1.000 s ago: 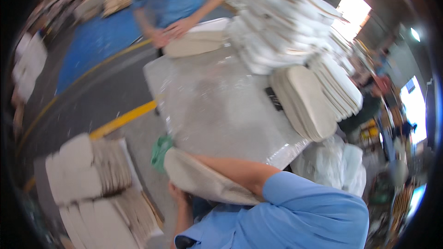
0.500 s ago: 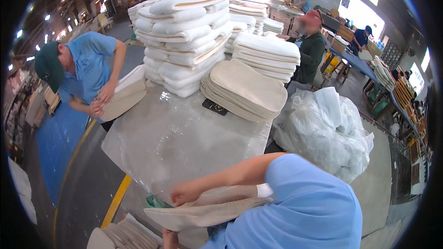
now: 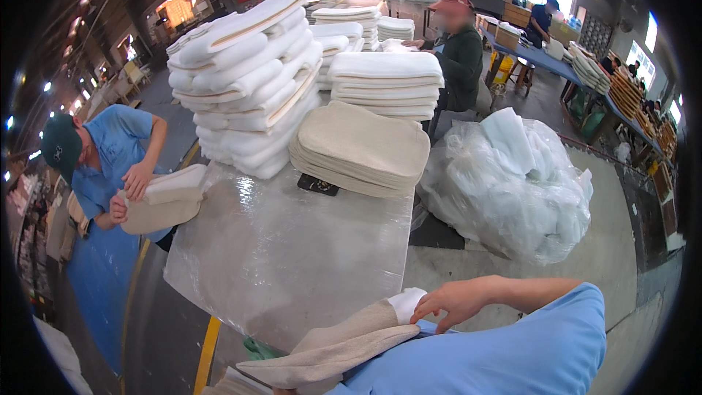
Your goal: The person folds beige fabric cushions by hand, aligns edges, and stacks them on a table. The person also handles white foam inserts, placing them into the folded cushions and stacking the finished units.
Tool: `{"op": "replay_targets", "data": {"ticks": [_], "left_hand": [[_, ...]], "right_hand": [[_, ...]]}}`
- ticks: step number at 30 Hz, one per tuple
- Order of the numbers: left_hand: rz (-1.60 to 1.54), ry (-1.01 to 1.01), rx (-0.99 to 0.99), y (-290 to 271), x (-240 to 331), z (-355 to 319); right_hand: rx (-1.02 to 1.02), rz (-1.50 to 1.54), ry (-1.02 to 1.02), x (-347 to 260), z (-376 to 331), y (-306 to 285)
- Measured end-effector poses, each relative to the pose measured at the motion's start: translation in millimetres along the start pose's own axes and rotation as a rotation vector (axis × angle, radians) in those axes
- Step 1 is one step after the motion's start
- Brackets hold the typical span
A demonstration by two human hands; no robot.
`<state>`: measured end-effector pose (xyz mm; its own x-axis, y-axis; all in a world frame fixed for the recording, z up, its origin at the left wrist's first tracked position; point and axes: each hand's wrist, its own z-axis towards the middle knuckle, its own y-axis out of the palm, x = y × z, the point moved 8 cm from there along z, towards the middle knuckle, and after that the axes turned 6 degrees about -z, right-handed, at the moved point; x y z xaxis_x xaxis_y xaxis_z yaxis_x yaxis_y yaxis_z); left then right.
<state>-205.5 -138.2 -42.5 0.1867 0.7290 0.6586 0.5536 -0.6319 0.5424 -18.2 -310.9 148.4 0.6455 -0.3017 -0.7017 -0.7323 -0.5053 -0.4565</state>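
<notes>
A beige fabric cushion cover (image 3: 344, 347) lies slantwise in front of me, against my blue-clad body. White padding (image 3: 406, 303) pokes out of its right end. My right hand (image 3: 457, 303) is at that end, fingers bent and closed on the cover's edge beside the padding. Only a sliver of my left hand (image 3: 285, 391) shows under the cover's left part, at the picture's lower edge; its fingers are hidden. Below the cover's left end, some green material (image 3: 259, 350) peeks out.
A plastic-covered table (image 3: 292, 249) bears a tall stack of white pads (image 3: 241, 80), a pile of beige covers (image 3: 362, 143) and a black item (image 3: 318, 184). A large clear bag (image 3: 512, 190) stands right. At left, a co-worker (image 3: 110, 153) handles a beige cover.
My right hand has moved from the cover's left part to its right end, by the white padding. My left hand is now mostly out of sight. The view has shifted.
</notes>
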Motion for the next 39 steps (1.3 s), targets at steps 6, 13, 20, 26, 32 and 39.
{"op": "replay_targets", "data": {"ticks": [6, 13, 20, 26, 32, 39], "left_hand": [[0.003, -0.049, -0.060, 18.0, -3.5, 11.7], [-0.007, -0.067, -0.107, -8.1, -1.7, 4.2], [-0.015, -0.071, -0.111, -40.2, -2.1, -8.8], [0.004, -0.079, -0.100, -50.8, -6.0, -12.5], [-0.014, -0.059, -0.062, -60.7, -3.1, -18.6], [-0.053, -0.091, 0.008, -98.7, -27.3, -46.3]], "right_hand": [[0.337, 0.023, -0.104, 5.5, 11.0, 29.2], [0.629, 0.344, 0.122, -36.5, -11.8, 40.1], [1.085, 0.227, 0.129, -62.2, -29.5, 70.9], [1.295, 0.311, 0.119, -52.4, -35.5, 102.9], [1.311, 0.309, 0.069, -49.2, -31.1, 105.7], [1.236, 0.277, 0.138, -56.9, -27.8, 121.0]]}}
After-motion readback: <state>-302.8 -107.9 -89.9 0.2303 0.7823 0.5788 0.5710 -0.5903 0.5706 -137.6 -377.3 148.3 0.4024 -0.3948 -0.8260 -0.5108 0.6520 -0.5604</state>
